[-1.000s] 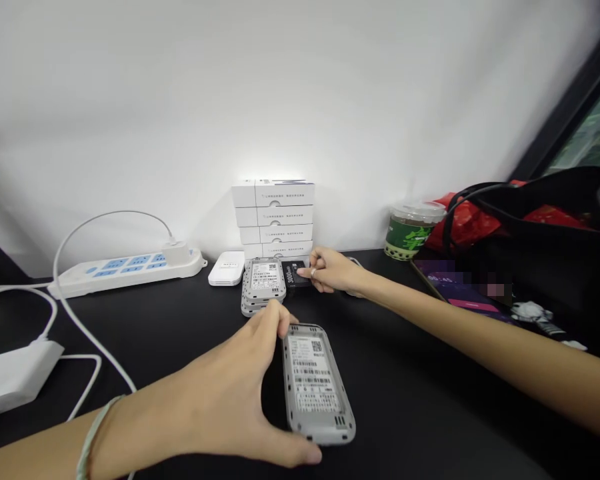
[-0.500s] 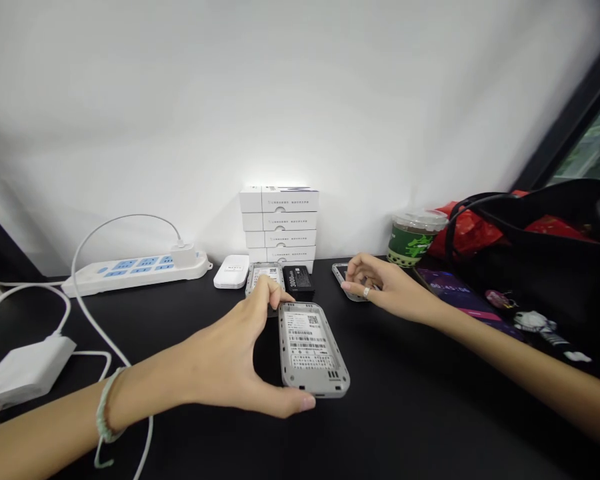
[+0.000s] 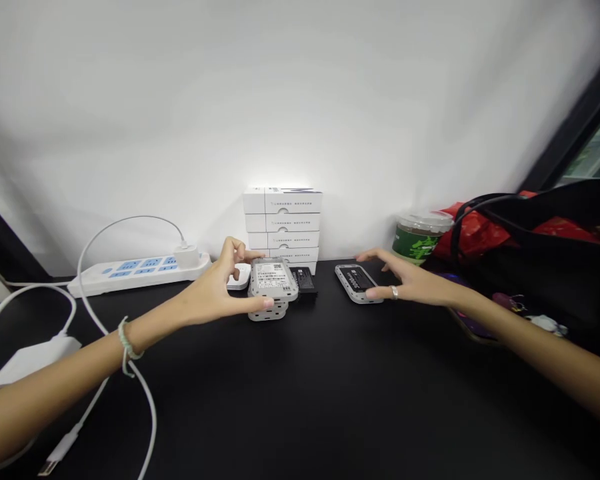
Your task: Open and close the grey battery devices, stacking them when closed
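Observation:
My left hand (image 3: 220, 285) is closed on the edges of a grey device shell (image 3: 274, 281), with its thumb at the near end and fingers at the far end. The shell's open back shows a white printed label. Directly below it sit similar grey shells (image 3: 267, 313), partly hidden by it. Black batteries (image 3: 306, 280) lie just to their right. My right hand (image 3: 397, 279) has thumb and fingers apart around the right side of another grey shell (image 3: 350, 288), which has a black battery in it. Whether the thumb touches that shell, I cannot tell.
White boxes (image 3: 293, 203) are stacked against the wall. White covers (image 3: 239, 277) lie left of the shells, near a power strip (image 3: 140, 272) and white cables (image 3: 147, 400). A green-labelled cup (image 3: 417, 240), a phone (image 3: 467, 327) and a black bag (image 3: 545, 267) occupy the right.
My left hand has carried the grey shell away from me and slightly left, over the other shells. My right hand's fingers have spread and shifted right, uncovering the shell with the battery.

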The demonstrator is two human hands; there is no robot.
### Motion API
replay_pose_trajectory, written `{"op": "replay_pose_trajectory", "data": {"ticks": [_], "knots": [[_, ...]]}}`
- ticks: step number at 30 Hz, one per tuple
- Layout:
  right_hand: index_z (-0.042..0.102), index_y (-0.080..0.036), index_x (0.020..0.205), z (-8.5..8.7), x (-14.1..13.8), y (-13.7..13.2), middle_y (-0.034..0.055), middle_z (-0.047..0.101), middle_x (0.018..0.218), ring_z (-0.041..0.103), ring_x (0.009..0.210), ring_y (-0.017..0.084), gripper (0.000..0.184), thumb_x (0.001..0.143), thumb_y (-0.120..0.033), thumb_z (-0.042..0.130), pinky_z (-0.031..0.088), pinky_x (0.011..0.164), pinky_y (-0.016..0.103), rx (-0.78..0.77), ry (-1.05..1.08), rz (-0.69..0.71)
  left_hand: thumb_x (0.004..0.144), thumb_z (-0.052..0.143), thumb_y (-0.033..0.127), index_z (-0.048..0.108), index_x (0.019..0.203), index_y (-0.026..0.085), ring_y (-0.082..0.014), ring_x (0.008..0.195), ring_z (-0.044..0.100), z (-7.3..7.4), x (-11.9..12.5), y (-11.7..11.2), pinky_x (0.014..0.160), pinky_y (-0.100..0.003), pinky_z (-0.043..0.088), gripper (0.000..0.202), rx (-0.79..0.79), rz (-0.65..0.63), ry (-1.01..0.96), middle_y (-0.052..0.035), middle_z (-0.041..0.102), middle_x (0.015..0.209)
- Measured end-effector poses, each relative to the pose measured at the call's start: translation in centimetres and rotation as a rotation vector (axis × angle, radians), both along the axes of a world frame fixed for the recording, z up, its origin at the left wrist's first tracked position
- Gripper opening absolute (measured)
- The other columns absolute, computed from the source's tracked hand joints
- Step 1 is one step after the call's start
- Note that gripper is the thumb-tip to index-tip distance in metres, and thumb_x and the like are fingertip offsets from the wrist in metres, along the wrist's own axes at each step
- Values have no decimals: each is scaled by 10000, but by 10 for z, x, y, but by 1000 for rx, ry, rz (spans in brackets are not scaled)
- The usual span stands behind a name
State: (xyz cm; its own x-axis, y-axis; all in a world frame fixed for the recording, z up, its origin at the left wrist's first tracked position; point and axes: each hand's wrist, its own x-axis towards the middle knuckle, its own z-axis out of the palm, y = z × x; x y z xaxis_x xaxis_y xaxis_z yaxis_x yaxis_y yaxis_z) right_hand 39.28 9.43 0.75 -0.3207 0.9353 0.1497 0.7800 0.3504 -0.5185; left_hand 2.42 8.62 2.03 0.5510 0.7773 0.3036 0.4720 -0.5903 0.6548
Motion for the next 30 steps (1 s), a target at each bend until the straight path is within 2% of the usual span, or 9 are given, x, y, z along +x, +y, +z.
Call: {"op": "replay_pose_trajectory", "data": {"ticks": [5,8,12,16,19,21,23,26,30], "knots": [[401,-228,1420,-11,1,1,142,482,1460,506,1299,352,895,681,-550,791,421,1081,479,-81,-32,71,796,720,476,231,903,273,-311,1275,461,-9,-4,6,992,-551,418,540,26,41,79,-157,456,1438],[378,-237,1438,-15,0,3,142,448,1493,466,1339,363,880,712,-558,758,385,1110,500,-72,-24,66,816,697,500,275,959,264,-309,1187,506,-10,-4,6,983,-589,418,505,43,65,132,-149,453,1425],[396,-237,1413,-19,-2,7,140,524,1414,534,1271,357,838,718,-551,745,425,1070,499,-66,-1,58,838,664,503,262,973,273,-273,1224,490,-11,-6,10,999,-511,450,481,85,43,139,-117,448,1416],[433,-227,1312,-18,-9,2,146,526,1388,548,1234,356,818,643,-521,800,434,1042,495,-23,34,25,804,692,506,271,981,268,-275,1165,521,-10,-3,6,935,-467,465,515,166,79,138,-118,448,1365],[432,-238,1240,-12,-24,-14,126,536,1349,568,1174,332,807,601,-520,836,450,1006,475,-2,43,33,807,696,426,292,907,255,-238,997,527,-6,7,-13,834,-391,436,449,363,111,124,-66,502,1132],[428,-248,1191,-6,-40,-31,110,534,1327,561,1147,322,796,580,-538,848,451,986,470,10,39,77,876,630,356,317,815,248,-172,750,486,-4,16,-32,664,-309,389,337,507,-4,189,18,470,835],[425,-254,1141,-3,-59,-50,100,530,1306,546,1134,327,795,548,-556,860,446,971,479,12,34,136,894,626,347,349,781,239,-131,616,439,-5,26,-53,571,-276,342,318,389,-138,268,56,450,725],[432,-247,1100,-5,-85,-76,109,523,1281,517,1136,347,795,514,-561,867,435,964,503,-50,43,150,765,768,408,406,791,237,-135,643,491,-11,35,-76,558,-268,371,402,111,-62,288,52,517,797],[451,-231,1170,-17,-103,-92,112,510,1278,499,1120,329,870,495,-581,874,437,959,481,-182,102,168,620,849,537,456,877,244,-176,712,541,-17,36,-83,569,-286,411,553,-130,9,295,32,554,891]]}}
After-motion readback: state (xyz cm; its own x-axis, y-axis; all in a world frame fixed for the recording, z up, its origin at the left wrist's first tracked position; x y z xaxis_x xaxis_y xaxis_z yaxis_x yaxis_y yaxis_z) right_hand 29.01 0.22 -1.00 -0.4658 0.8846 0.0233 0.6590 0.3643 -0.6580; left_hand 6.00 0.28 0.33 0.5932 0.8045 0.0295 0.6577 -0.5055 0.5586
